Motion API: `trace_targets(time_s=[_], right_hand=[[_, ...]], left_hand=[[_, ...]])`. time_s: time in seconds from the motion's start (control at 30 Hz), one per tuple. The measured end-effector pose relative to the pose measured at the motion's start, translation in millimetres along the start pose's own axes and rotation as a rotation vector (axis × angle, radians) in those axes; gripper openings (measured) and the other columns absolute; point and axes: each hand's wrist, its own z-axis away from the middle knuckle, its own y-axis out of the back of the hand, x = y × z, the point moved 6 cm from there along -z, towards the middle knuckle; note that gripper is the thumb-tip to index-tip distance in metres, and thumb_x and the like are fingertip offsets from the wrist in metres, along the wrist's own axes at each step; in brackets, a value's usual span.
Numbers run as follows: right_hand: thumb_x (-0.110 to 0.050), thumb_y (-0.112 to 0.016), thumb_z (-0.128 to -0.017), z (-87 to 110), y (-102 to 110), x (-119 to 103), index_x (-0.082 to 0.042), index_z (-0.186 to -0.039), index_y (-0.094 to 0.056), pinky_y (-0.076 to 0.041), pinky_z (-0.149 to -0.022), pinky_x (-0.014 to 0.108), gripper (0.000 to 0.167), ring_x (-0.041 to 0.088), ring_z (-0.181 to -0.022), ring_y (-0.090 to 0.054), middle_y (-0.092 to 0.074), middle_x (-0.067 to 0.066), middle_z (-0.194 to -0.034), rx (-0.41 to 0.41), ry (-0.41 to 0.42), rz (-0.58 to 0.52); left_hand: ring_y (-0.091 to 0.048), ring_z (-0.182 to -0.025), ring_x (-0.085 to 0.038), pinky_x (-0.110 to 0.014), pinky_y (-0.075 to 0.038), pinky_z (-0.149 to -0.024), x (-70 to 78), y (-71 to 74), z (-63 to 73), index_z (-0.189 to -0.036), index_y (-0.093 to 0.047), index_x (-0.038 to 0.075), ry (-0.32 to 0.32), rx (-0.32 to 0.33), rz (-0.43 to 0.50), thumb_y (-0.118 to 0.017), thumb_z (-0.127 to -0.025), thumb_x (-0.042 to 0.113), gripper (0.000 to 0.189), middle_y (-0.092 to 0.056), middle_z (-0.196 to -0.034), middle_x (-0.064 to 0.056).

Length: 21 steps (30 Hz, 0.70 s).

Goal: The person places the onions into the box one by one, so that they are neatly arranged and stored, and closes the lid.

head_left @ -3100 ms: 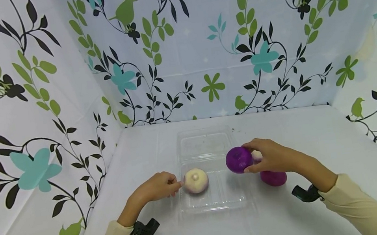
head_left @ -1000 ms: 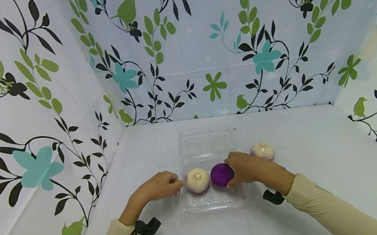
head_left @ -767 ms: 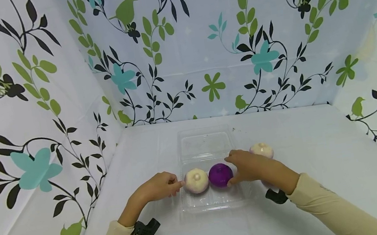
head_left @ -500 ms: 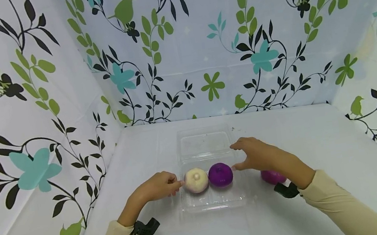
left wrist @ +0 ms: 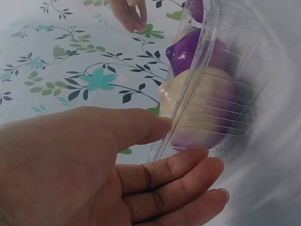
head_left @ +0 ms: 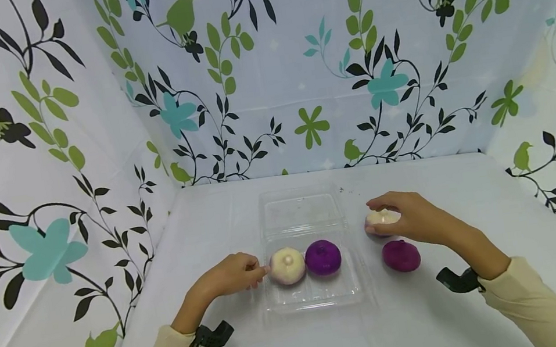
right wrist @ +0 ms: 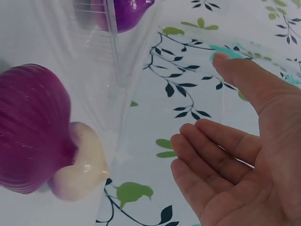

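Note:
A clear plastic clamshell container (head_left: 316,300) lies opened out on the white table. In its near half sit a cream-and-purple bulb (head_left: 287,266) and, to its right, a bright purple onion (head_left: 323,258). My left hand (head_left: 238,273) pinches the container's left rim; in the left wrist view the thumb (left wrist: 150,128) lies against that rim, fingers below. My right hand (head_left: 413,218) hovers over a second cream-and-purple bulb (head_left: 380,221), partly covering it in the head view. Thumb and fingers are apart, and the right wrist view shows nothing in the palm.
A magenta onion (head_left: 401,255) rests on the table (head_left: 301,346) just in front of the right-hand bulb. The container's lid half (head_left: 300,211) lies flat at the back. Leaf-and-bird printed cloth (head_left: 286,78) hangs behind and on both sides.
My right hand set the purple onion in the container beside the bulb, let go, and moved right to the other cream-and-purple bulb. My left hand stayed at the rim.

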Motion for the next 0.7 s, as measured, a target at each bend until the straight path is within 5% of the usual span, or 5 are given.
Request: trace_targets(time_s=[0.7], right_hand=[[-0.048, -0.078, -0.094, 43.2, -12.9, 60.9, 0.001, -0.143, -0.060, -0.050, -0.106, 0.054, 0.071, 0.042, -0.130, -0.061, -0.067, 0.019, -0.138, 0.027, -0.079, -0.100]], left_hand=[[-0.056, -0.069, -0.014, -0.030, -0.045, -0.061, 0.5, -0.7, 0.3, -0.082, -0.067, 0.007, -0.001, -0.008, 0.008, -0.060, -0.107, 0.036, 0.038, -0.069, -0.079, -0.006]])
